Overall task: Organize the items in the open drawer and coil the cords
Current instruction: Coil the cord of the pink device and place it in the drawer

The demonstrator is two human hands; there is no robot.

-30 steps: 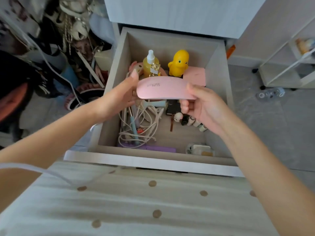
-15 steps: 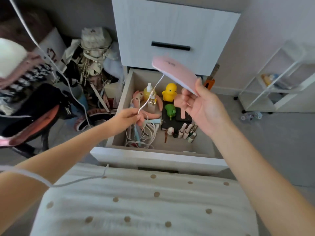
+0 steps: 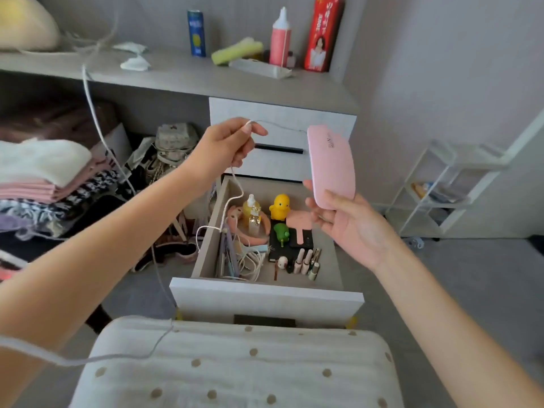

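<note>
My right hand (image 3: 350, 228) holds a flat pink device (image 3: 331, 167) upright, high above the open drawer (image 3: 265, 293). A thin white cord (image 3: 235, 187) runs from the device's top edge to my left hand (image 3: 228, 147), which pinches it, then hangs down into the drawer. Inside the drawer lie a tangle of white cords (image 3: 250, 265), a yellow duck (image 3: 279, 206), a yellow bottle (image 3: 251, 212), a green toy (image 3: 281, 231), a pink mirror (image 3: 298, 223) on a black box, and several small tubes (image 3: 307, 260).
A dotted cushion stool (image 3: 235, 366) stands right in front of the drawer. Another white cable (image 3: 97, 128) hangs from the shelf across my left arm. Folded clothes (image 3: 44, 178) and bags pile at left. A white rack (image 3: 459, 187) stands at right; bottles line the shelf (image 3: 206, 75) above.
Both hands rose from the drawer. My right hand lifted the pink device up and turned it upright; my left hand slid along its cord and drew it out to the left.
</note>
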